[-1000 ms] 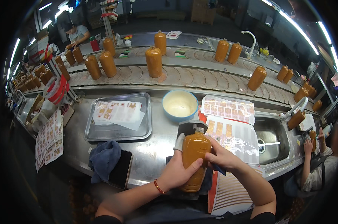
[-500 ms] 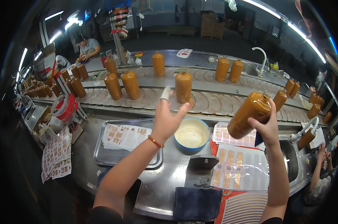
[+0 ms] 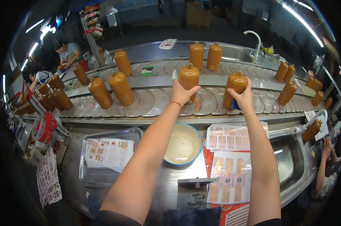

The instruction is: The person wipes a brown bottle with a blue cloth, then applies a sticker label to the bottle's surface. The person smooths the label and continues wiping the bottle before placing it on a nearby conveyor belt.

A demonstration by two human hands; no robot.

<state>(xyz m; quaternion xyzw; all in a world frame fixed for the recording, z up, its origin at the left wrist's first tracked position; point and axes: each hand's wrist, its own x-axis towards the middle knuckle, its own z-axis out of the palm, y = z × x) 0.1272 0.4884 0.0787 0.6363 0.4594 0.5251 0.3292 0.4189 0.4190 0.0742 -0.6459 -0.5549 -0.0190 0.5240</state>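
My left hand [image 3: 182,94] is wrapped round a glossy brown bottle [image 3: 189,75] on the near conveyor, its thumb across the front. A white finger cover [image 3: 174,74] sits on one fingertip. To the right, my right hand [image 3: 244,97] grips another brown bottle [image 3: 235,83], which stands upright at the same conveyor; whether its base touches the plates I cannot tell. A small dark blue piece [image 3: 235,104] shows under that palm, its kind unclear. Below my arms are a blue-rimmed bowl [image 3: 183,144] holding liquid and sheets of gold labels [image 3: 227,177].
Several brown bottles stand along both plate conveyors [image 3: 155,101]. A metal tray [image 3: 88,176] with label sheets lies left, a sink [image 3: 287,158] with a tap right. A metal bracket [image 3: 196,182] rises from the bench. One co-worker [image 3: 68,52] works far left; another person's hands [image 3: 327,150] show at right.
My right hand has carried its tilted bottle forward from above the bench to the near conveyor, now upright. My left hand has reached forward and closed round the bottle there. The view has shifted.
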